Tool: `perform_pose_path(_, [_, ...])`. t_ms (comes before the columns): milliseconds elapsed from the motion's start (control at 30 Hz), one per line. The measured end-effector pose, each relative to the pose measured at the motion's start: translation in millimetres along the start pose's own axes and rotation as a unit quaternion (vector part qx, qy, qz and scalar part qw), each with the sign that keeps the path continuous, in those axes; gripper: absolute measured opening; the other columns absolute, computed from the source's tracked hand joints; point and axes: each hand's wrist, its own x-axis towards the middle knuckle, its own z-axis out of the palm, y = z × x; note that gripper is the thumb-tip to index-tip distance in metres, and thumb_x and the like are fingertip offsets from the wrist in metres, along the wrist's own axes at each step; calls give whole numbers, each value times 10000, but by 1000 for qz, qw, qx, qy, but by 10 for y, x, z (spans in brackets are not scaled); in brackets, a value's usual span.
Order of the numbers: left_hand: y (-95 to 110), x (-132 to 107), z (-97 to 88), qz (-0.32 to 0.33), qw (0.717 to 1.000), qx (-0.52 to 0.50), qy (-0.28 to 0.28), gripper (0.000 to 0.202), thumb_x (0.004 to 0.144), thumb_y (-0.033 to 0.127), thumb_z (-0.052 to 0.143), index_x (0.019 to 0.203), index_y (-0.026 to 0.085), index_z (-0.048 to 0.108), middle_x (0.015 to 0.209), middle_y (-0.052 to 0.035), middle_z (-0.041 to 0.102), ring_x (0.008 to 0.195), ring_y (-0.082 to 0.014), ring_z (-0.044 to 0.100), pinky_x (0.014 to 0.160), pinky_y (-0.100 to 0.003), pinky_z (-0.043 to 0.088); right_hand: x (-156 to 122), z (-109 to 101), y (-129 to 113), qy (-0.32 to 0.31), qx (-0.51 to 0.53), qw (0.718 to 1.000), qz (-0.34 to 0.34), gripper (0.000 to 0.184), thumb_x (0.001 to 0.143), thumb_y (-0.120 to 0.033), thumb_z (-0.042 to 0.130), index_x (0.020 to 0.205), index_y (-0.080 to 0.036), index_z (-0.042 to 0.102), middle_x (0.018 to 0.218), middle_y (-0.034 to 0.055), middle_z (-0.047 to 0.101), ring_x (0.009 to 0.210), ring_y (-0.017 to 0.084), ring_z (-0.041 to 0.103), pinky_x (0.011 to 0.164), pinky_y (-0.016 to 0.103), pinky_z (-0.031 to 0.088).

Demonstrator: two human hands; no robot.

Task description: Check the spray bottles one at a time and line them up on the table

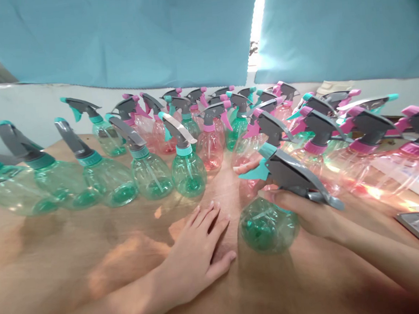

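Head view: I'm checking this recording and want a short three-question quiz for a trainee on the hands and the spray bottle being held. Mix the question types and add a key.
1. True or false: the person's left hand lies palm down on the tabletop.
2. What colour is the body of the spray bottle held in the right hand?
A) pink
B) green
C) blue
3. Fill in: as pictured, the held bottle's trigger juts out toward the ____ side of the picture.

Key:
1. True
2. B
3. left
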Motion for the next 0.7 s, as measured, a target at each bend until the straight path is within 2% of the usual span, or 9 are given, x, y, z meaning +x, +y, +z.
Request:
perform_pose_path(233, [-5, -6, 13, 0, 1000, -2, -1, 573, 978, 466, 507, 1427, 116, 444, 1522, -177, 387, 1447, -329, 253, 1156, -540, 253, 15, 13, -24, 11, -17, 1000, -18, 35, 810, -234, 601, 810, -255, 629, 776, -16, 618, 644, 139, 539, 599, 271, 457])
perform_pose_path(367, [-6, -1, 11, -2, 1000, -14, 7, 568, 973, 461, 517, 1428, 129, 442, 1519, -167, 395, 1445, -327, 260, 1162, -534, 243, 29, 19, -33, -19, -8, 999, -33, 45, 831, -236, 585, 841, -265, 618, 762, -24, 589, 669, 148, 542, 627, 284, 449])
perform_pose_path(500, [3, 2, -8, -6, 1000, -9, -6, 565, 975, 465, 507, 1429, 135, 440, 1516, -170, 400, 1446, -325, 259, 1156, -546, 246, 25, 5, -12, -10, -8, 1000, -23, 5, 836, -278, 615, 835, -275, 611, 764, -19, 601, 671, 162, 559, 625, 295, 459])
perform_pose_path(700, [4, -4, -1, -3, 1000, -7, -2, 575, 977, 466, 506, 1437, 129, 430, 1523, -177, 385, 1447, -332, 253, 1149, -557, 257, -10, -16, 27, 5, 4, 1000, 15, 122, 831, -399, 659, 856, -281, 646, 807, 3, 658, 711, 183, 628, 650, 302, 520])
